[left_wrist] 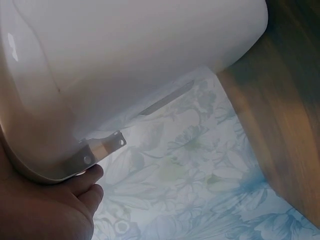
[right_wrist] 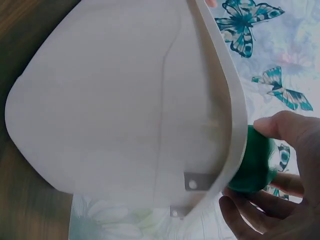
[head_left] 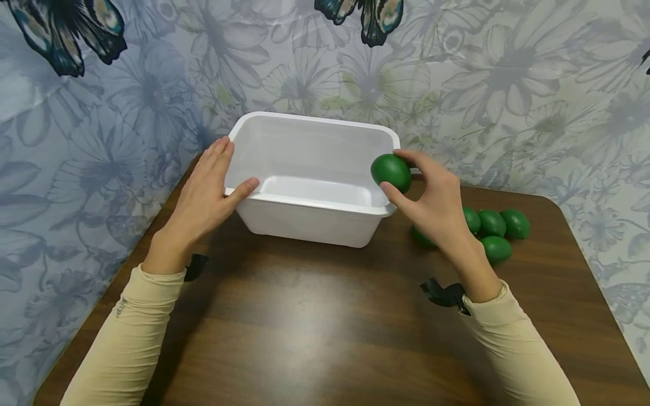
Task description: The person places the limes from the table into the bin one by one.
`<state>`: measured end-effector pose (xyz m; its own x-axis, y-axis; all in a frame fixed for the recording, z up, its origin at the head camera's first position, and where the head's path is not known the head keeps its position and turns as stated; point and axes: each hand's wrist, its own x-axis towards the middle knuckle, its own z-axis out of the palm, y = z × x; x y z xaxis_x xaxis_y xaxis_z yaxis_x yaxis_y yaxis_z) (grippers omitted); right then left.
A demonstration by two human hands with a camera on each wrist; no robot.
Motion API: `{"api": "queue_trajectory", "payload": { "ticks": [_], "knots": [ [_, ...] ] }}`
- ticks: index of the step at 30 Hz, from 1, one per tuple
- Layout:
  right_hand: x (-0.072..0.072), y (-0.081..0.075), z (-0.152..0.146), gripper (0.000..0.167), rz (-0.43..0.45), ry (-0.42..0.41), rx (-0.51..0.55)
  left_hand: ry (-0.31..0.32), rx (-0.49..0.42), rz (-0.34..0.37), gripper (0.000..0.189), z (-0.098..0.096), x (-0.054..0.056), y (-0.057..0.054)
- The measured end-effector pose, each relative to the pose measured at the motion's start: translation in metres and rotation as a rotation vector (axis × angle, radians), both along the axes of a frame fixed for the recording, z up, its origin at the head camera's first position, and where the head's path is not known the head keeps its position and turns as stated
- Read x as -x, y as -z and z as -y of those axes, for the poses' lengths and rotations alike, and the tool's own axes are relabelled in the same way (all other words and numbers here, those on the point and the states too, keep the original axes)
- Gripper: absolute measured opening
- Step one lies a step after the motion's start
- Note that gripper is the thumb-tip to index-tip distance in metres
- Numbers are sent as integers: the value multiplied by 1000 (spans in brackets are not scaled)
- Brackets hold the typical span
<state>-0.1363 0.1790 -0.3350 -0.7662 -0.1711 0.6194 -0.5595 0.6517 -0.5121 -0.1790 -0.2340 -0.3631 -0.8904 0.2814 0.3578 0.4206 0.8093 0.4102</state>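
Observation:
A white rectangular plastic tub (head_left: pixel 310 223) sits on the far part of the table, its inside facing me. My left hand (head_left: pixel 200 197) holds its left end, the thumb over the front rim and the fingers along the end; in the left wrist view, fingertips show by a tab under the rim. With thumb and fingers, my right hand (head_left: pixel 431 197) pinches a glossy, lime-like green fruit (head_left: pixel 390 172) at the tub's right end. In the right wrist view the fruit (right_wrist: pixel 252 162) is partly hidden behind the tub's rim (right_wrist: pixel 240 110).
Several more green fruits (head_left: pixel 491 224) lie right of the tub, some partly behind my right hand. The brown wooden table (head_left: pixel 304 316) meets a flowered cloth (head_left: pixel 508 101) with butterflies behind and at its sides. Black straps (head_left: pixel 442 293) circle my wrists.

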Motion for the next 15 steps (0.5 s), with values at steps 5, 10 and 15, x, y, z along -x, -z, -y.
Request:
{"api": "queue_trajectory", "payload": {
  "ticks": [5, 10, 15],
  "knots": [
    [4, 5, 12, 51, -15, -57, -44, -13, -38, 15, 98, 2, -5, 3],
    [4, 12, 18, 51, 24, -75, -109, -21, -59, -3, 98, 2, -7, 6],
    [2, 14, 13, 50, 42, -49, -146, -3, -61, -19, 98, -5, -1, 4]
  ]
}}
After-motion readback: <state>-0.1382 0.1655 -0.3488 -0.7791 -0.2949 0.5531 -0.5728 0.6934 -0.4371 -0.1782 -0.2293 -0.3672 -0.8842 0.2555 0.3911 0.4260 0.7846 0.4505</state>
